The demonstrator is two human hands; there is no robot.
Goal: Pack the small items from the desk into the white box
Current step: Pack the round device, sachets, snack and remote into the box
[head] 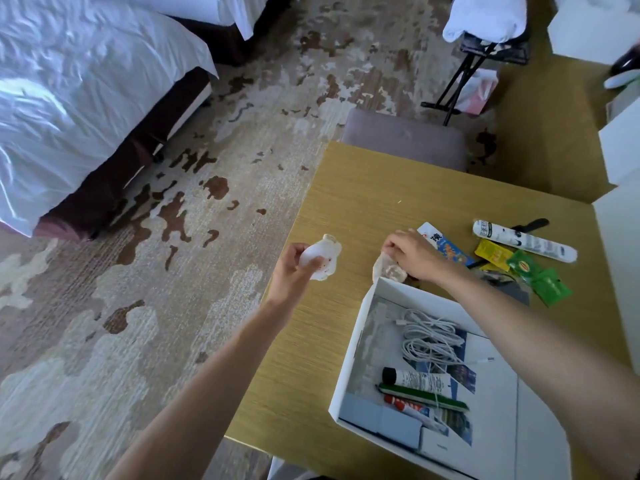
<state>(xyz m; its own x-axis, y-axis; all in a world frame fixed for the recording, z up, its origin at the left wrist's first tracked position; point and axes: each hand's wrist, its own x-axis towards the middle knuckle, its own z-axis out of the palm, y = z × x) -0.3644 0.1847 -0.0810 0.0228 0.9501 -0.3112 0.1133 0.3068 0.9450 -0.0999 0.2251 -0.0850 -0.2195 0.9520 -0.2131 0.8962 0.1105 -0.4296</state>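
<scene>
The white box [351, 362] sits open on the yellow desk [363, 188] at lower right. Inside it lie a coiled white cable [431, 337], a white tube with a black cap [417, 379], a green stick [424, 396] and a red-and-white tube [407, 405]. My left hand [292, 270] holds a crumpled white cloth item [322, 258] above the desk's left edge. My right hand [417, 256] grips a second white cloth item [389, 270] just beyond the box's far wall. Behind that hand lie a blue packet [450, 249], a yellow sachet [493, 253], green sachets [540, 277] and a long white tube [524, 240].
A padded chair [405, 138] stands at the desk's far edge. Beds with white sheets [79, 91] fill the left across patterned carpet. White boxes [620, 147] stand along the right, and a folding stand [464, 74] is at the back.
</scene>
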